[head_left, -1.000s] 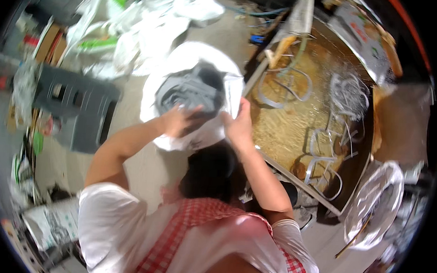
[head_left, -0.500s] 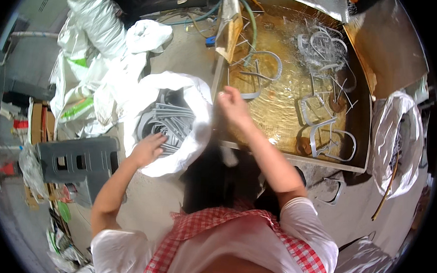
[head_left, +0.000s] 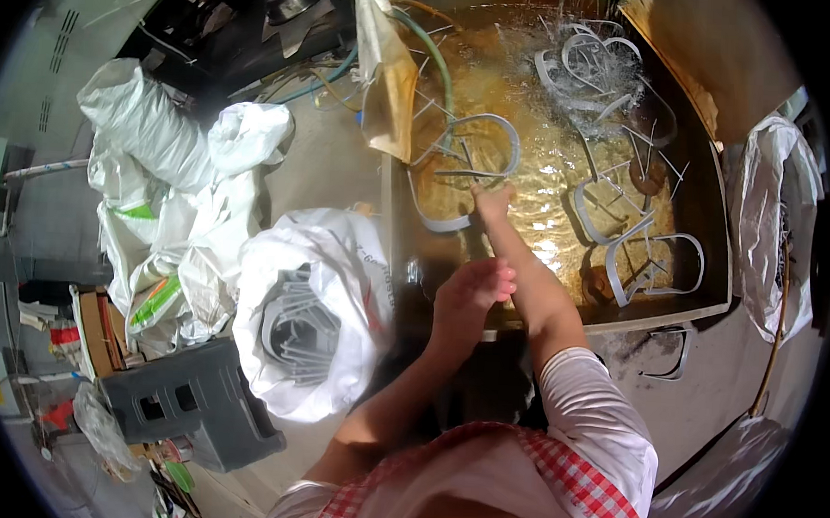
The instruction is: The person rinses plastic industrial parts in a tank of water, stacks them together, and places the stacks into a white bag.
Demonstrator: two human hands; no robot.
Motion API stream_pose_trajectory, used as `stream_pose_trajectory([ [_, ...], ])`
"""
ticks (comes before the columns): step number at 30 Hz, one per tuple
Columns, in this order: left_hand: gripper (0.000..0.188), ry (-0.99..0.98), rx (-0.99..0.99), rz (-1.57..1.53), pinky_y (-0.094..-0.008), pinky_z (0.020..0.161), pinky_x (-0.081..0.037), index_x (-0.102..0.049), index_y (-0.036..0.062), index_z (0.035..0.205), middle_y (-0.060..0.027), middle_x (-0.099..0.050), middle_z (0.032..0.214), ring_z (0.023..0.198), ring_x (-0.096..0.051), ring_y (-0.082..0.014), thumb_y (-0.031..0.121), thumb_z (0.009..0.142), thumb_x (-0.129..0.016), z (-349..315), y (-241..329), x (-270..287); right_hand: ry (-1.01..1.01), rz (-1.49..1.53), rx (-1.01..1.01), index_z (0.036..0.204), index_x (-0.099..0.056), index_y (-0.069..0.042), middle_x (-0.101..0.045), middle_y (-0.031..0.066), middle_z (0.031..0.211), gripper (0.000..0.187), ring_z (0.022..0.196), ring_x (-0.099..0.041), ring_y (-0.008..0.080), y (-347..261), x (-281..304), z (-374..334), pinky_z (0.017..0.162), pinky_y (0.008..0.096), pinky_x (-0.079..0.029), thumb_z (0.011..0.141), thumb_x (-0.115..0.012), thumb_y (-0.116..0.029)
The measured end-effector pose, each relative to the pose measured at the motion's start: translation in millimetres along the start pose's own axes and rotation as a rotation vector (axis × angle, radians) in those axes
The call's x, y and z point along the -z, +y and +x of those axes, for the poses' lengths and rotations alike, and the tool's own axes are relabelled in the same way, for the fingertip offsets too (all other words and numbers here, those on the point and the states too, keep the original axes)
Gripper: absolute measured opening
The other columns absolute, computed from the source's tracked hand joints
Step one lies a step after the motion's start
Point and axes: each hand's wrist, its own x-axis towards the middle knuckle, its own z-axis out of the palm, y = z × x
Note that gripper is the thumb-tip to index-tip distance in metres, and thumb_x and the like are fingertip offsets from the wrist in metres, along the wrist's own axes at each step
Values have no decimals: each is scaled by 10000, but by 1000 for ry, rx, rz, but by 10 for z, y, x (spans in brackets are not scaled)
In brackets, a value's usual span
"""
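Observation:
My right hand reaches over the water tank, its fingers closed at the lower edge of a grey curved strip piece with thin prongs. Fingertips and strip meet there, but the exact grip is small and partly hidden. Close beside my right forearm is my left hand, above the tank's near left corner; its fingers are curled together and nothing shows in them. To the left stands a white woven sack holding many grey strip pieces. More grey looped pieces lie in the shallow water.
Water splashes at the tank's far right. A green hose and a stained cloth hang at its left edge. White sacks and a grey plastic stool stand left; another white sack with a stick is right.
My left hand has left the sack and moved right, beside my right forearm. My right hand has reached farther into the tank, to a grey strip piece. The view has shifted.

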Motion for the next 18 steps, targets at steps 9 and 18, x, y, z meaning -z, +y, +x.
stream_pose_trajectory([
  [9, 223, -136, -8, 28, -249, 699, -473, -548, -44, 1048, -86, -619, 896, 758, -590, -140, 84, 870, -506, 402, -595, 111, -234, 828, -54, 918, -525, -13, -543, 75, 739, 201, 597, -519, 184, 313, -6, 845, 515, 326, -462, 785, -627, -125],
  [18, 401, 260, -290, -165, -251, 714, -458, -451, -13, 1170, -88, -574, 985, 796, -561, -147, 197, 854, -582, 927, -562, 167, -419, 99, 326, 1009, -440, -27, -548, 73, 822, 387, 769, -524, 134, -586, 1228, -910, 672, 272, -451, 728, -695, -105],
])
